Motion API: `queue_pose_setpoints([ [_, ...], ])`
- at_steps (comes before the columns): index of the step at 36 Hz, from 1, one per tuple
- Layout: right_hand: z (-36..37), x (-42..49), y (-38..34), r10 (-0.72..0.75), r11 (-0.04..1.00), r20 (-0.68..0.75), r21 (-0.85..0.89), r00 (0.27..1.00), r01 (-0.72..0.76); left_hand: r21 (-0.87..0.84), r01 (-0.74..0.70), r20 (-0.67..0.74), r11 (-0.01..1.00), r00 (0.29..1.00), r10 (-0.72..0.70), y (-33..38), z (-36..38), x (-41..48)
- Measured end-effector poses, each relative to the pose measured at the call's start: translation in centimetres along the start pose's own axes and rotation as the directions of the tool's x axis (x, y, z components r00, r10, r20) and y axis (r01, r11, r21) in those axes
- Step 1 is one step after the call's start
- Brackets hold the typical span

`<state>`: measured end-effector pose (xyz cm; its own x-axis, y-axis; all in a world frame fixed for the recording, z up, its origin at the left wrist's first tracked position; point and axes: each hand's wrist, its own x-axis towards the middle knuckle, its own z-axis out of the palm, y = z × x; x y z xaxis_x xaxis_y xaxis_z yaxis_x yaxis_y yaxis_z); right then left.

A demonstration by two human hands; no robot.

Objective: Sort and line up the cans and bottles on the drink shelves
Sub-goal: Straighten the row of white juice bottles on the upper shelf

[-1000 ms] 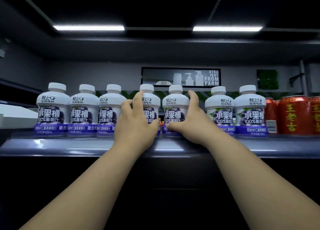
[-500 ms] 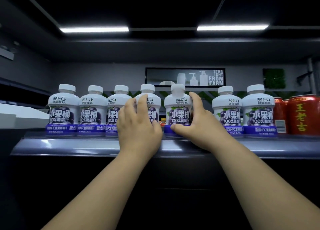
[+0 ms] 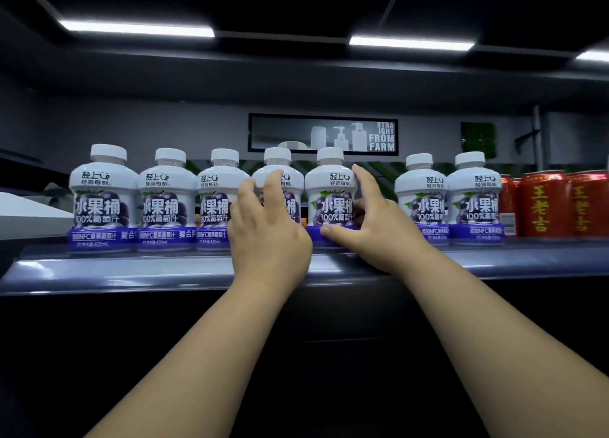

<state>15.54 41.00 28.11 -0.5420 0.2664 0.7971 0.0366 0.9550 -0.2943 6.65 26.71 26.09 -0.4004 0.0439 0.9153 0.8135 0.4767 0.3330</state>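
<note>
On the shelf [image 3: 99, 267], the hands [image 3: 268, 236] [image 3: 379, 236] grip 2 adjacent bottles [image 3: 277, 157] [image 3: 329, 190].

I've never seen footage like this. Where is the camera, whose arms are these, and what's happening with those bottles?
No machine here: these are a person's bare arms, filmed by one wide-angle camera worn on their head, facing a shop shelf. On it stand seven white juice bottles with purple labels, with red cans to their right. The left hand holds the fourth bottle from the left; the right hand grips the fifth bottle, thumb at its base. A gap separates that bottle from the last two, so the person is probably evening out the row.
</note>
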Motion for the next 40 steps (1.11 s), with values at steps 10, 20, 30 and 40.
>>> queue_pose_setpoints([
  [10,-0.8,-1.8,0.1,-0.018,0.994,-0.088,0.107,0.996,0.027,0.048,-0.171,0.003,0.984,0.985,0.171,0.3,-0.4,-1.1],
  [20,-8.1,-4.8,7.9,0.045,0.998,-0.273,0.051,0.961,-0.033,0.013,-0.333,0.046,0.943,0.942,0.332,8.0,2.2,-3.1],
  [30,-11.8,-1.6,15.8,0.104,0.983,-0.233,-0.121,0.967,-0.135,0.086,-0.212,0.163,0.973,0.967,0.196,16.3,9.8,-0.7],
  [40,-10.9,-1.3,17.1,0.057,0.98,-0.191,-0.179,0.98,-0.091,0.145,-0.102,0.269,0.984,0.961,0.06,16.2,10.7,-1.0],
])
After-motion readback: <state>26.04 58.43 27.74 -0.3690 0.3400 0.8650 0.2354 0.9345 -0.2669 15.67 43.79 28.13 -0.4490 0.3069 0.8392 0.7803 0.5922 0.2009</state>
